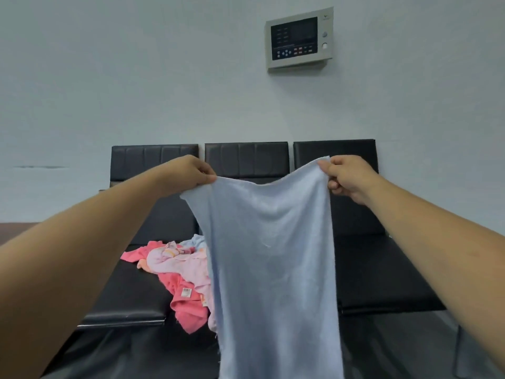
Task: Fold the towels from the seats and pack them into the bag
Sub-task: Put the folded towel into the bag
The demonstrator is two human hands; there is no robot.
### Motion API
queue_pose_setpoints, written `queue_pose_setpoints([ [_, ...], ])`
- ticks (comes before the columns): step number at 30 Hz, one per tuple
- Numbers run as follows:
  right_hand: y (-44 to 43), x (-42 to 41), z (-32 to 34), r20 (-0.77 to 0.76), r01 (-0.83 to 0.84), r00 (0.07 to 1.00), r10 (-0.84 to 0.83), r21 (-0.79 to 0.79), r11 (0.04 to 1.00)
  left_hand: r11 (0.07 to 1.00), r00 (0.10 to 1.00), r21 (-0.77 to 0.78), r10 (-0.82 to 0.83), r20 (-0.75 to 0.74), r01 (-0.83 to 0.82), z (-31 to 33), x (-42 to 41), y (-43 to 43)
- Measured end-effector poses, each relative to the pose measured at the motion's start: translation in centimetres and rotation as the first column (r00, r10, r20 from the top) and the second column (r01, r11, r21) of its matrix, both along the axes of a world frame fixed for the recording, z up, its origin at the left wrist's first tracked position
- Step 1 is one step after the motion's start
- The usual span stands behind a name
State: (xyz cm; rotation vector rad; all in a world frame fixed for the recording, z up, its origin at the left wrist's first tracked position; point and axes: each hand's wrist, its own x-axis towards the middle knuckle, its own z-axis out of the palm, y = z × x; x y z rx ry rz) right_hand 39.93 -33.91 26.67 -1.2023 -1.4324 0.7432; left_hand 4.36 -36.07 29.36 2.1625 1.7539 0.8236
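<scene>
The blue towel hangs in the air in front of the row of black seats, hiding much of the middle seat. Its long axis runs straight down: the short top edge lies left to right between our hands, and the lower end drops out of the bottom of the view, so we cannot see its hem. Behind it to the left, the pile of pink and red towels lies crumpled on the seat cushions, not yet folded; the bag is not in view. Our left hand pinches the top left corner between thumb and fingers. Our right hand pinches the top right corner the same way, a little higher, fingers curled on the cloth. The top edge sags between the two grips and the left side curls inward, so we judge that the step in hand is spreading the towel flat before the first fold. To do it well we should draw the hands apart until the edge is taut, level the two corners, let the cloth hang free of the pile, and then bring corner to corner so the edges meet.
</scene>
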Motion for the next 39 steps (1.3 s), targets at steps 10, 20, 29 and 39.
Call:
queue_pose_setpoints([
  [10,1.0,-2.7,-2.8,0.05,0.155,0.986,-0.157,0.031,0.987,0.894,0.797,-0.218,-0.212,0.566,0.392,-3.0,-1.0,0.6],
  [20,0.2,-7.1,-3.8,0.182,-0.043,0.983,0.032,0.055,0.998,0.924,0.915,-0.149,-0.306,0.264,0.352,-4.3,1.7,0.2],
  [29,-0.9,-10.0,-4.8,0.338,-0.35,0.878,0.34,-0.032,0.936,0.95,0.945,-0.023,-0.306,0.113,0.31,-5.0,4.1,1.3],
  [39,-0.9,-9.7,-5.9,0.484,-0.259,0.855,0.186,0.09,0.962,0.919,0.947,-0.231,-0.32,0.033,0.319,-6.6,2.3,2.0],
])
